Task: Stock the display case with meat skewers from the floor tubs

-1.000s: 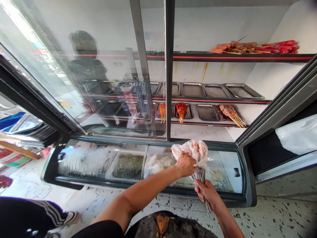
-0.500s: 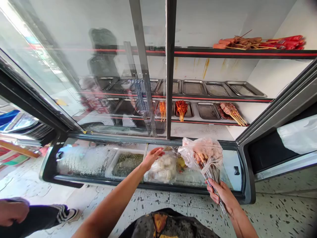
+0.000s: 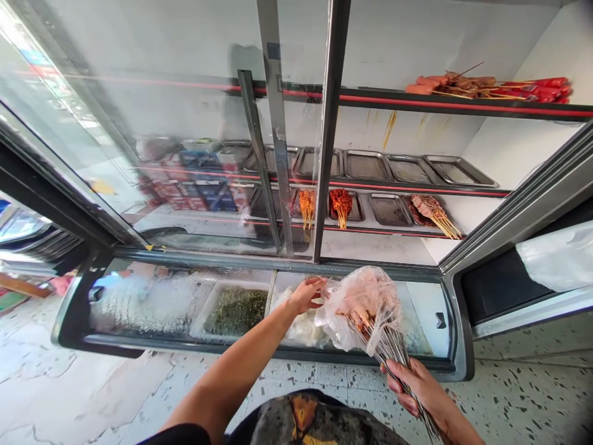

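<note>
My right hand is closed around the bare ends of a thick bundle of metal skewers. Meat pieces at their far ends sit inside a thin clear plastic bag, loosely draped over them. My left hand reaches to the bag's left edge with its fingers stretched and slightly apart; whether they touch the plastic I cannot tell. Beneath both hands lies the chest's curved glass top, and pale white food shows under it, partly hidden by my left arm and the bag.
Behind the chest stands a glass-fronted cabinet with a sliding door frame. Its shelves carry metal trays, orange-red skewers, meat skewers and sausages. Dark green food lies under the glass, left of my arm.
My left hand has moved right, up to the bag. The bagged skewers have shifted slightly left and down. The other person's hand and leg at lower left have gone out of view.
</note>
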`<state>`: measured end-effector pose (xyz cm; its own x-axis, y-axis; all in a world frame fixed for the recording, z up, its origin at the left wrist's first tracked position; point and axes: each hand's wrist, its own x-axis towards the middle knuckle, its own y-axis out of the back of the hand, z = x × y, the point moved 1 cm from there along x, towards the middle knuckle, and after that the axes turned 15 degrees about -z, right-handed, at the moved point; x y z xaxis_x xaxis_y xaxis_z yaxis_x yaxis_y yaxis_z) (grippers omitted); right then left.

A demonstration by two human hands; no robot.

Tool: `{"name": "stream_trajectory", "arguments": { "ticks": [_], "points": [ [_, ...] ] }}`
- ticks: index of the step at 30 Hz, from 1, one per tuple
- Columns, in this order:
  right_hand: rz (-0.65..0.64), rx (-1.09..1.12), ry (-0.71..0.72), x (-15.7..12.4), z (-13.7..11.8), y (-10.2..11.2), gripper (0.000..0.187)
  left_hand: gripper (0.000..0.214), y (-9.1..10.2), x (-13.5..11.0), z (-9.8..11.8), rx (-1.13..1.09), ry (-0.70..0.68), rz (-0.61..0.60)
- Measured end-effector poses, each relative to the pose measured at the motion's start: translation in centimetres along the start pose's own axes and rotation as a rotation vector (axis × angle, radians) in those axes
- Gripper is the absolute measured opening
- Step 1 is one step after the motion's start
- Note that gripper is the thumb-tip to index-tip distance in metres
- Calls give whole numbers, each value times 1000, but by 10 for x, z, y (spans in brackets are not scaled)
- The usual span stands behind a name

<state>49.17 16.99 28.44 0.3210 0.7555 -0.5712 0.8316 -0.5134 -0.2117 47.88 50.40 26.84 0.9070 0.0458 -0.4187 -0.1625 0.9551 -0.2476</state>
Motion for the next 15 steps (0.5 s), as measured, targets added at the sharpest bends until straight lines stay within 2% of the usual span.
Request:
{"name": "stream_trajectory", "arguments": {
  "ticks": [2, 5, 7, 11, 15],
  "points": [
    [9, -20, -17, 3, -1, -4, 61, 56, 6, -1, 6, 153, -8, 77],
    [50, -40, -17, 6, -6, -12, 61, 29, 14, -5, 17, 361, -41, 168],
    [64, -49, -14, 7, -12, -19, 64, 15, 18, -11, 24, 584, -72, 217],
    [59, -78, 7, 10, -25, -29, 60, 22, 22, -22, 35, 1003, -100, 284],
    [54, -80, 8, 18, -35, -35, 62, 23, 35, -29, 45, 1028, -123, 359]
  ]
}}
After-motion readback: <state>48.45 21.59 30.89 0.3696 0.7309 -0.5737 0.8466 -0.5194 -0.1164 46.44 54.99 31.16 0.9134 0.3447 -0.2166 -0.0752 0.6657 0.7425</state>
